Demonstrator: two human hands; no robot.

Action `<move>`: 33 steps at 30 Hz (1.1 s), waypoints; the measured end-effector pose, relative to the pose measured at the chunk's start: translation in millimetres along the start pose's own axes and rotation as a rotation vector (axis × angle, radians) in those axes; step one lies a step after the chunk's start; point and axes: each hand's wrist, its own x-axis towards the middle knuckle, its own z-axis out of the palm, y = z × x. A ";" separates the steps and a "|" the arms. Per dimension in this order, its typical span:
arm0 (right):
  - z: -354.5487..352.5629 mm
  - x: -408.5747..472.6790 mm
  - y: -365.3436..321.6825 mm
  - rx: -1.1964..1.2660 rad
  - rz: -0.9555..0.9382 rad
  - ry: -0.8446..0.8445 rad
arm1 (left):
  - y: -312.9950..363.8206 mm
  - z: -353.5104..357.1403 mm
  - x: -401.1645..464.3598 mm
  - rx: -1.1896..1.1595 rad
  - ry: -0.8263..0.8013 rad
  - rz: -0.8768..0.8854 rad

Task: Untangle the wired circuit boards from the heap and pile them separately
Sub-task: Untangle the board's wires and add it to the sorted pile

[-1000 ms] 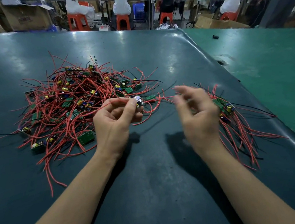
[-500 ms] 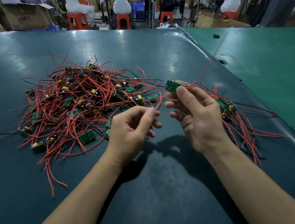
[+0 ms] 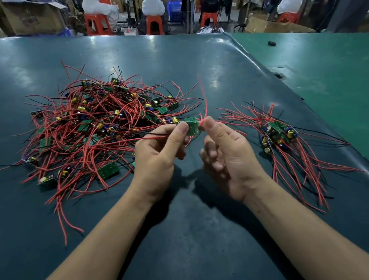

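Observation:
A big tangled heap of small green circuit boards with red and black wires lies on the left of the dark table. A smaller pile of sorted boards lies to the right. Between them I hold one green board above the table. My left hand pinches its left edge with thumb and forefinger, and a red wire runs left under the thumb. My right hand pinches the red wires at the board's right end; one wire stands up from there.
A green mat adjoins the table on the right, with a small black part on it. Beyond the far edge, people sit on orange stools at benches, with cardboard boxes at the back left.
The board was in my right hand alone, with my left hand lower and apart. Now both hands meet on it, the left gripping the board and the right its wires.

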 end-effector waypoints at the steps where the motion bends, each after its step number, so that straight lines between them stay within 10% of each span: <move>1: 0.2 0.0 -0.5 -0.025 0.012 0.018 | -0.3 -0.5 -0.4 0.017 -0.011 -0.001; 33: -20.4 13.1 -23.4 0.233 -0.035 0.194 | -3.2 -7.4 8.6 -0.221 0.072 -0.176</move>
